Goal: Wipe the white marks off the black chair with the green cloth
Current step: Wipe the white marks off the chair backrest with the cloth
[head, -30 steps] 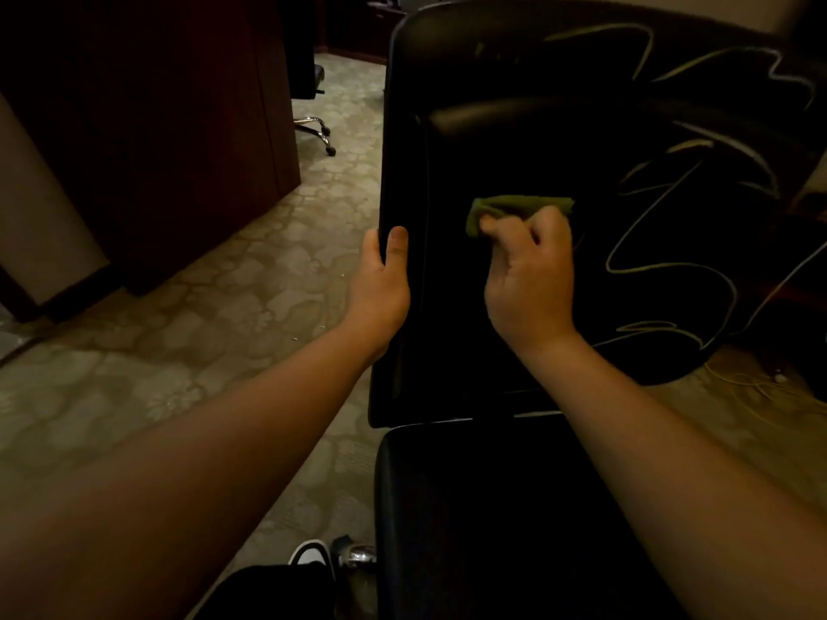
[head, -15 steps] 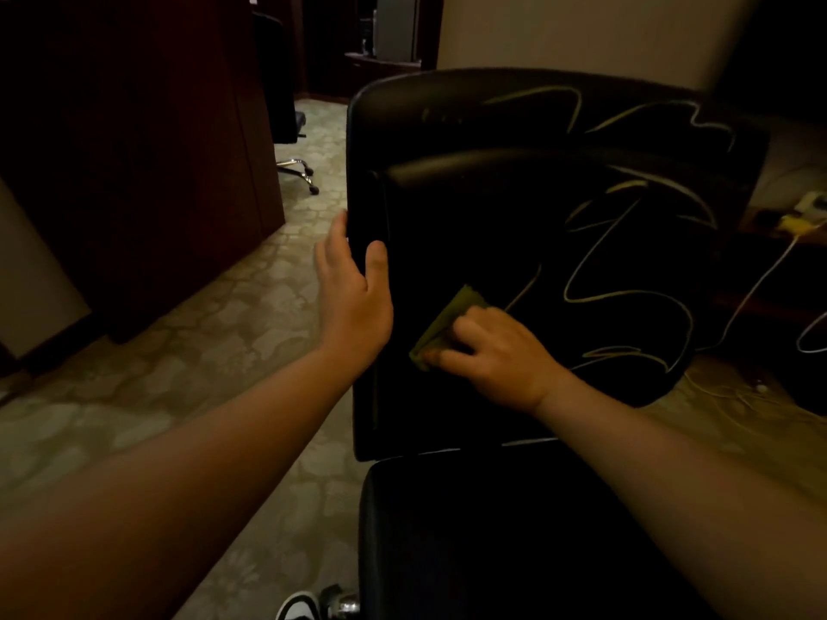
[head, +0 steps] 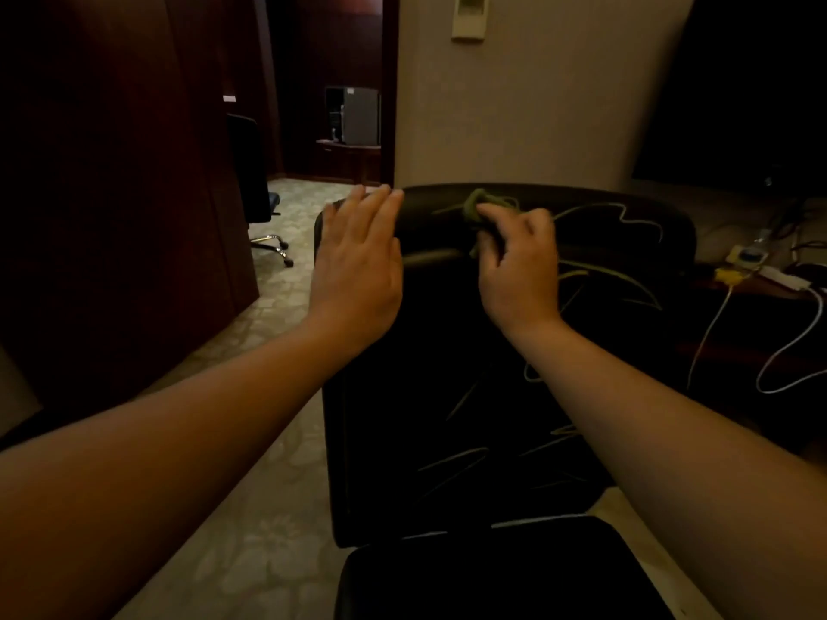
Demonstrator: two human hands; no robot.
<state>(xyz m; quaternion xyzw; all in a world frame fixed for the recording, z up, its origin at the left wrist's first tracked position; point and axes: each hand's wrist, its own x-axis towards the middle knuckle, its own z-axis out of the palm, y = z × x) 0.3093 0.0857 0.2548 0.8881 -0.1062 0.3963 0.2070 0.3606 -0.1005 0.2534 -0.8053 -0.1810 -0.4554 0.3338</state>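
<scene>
The black chair faces me with its backrest upright. White scribbled marks run over the right part of the headrest, and more marks cross the lower backrest. My right hand is closed on the crumpled green cloth and presses it against the top of the headrest, left of the marks. My left hand lies flat with its fingers together against the chair's upper left corner and holds nothing.
A dark wooden cabinet stands on the left. Behind it is another office chair on wheels. A low table at right carries a power strip and white cables. Patterned carpet covers the floor.
My right hand carried the cloth from the lower left backrest up to the headrest's top. My left hand slid up the chair's left edge to the upper corner. My view tilted upward.
</scene>
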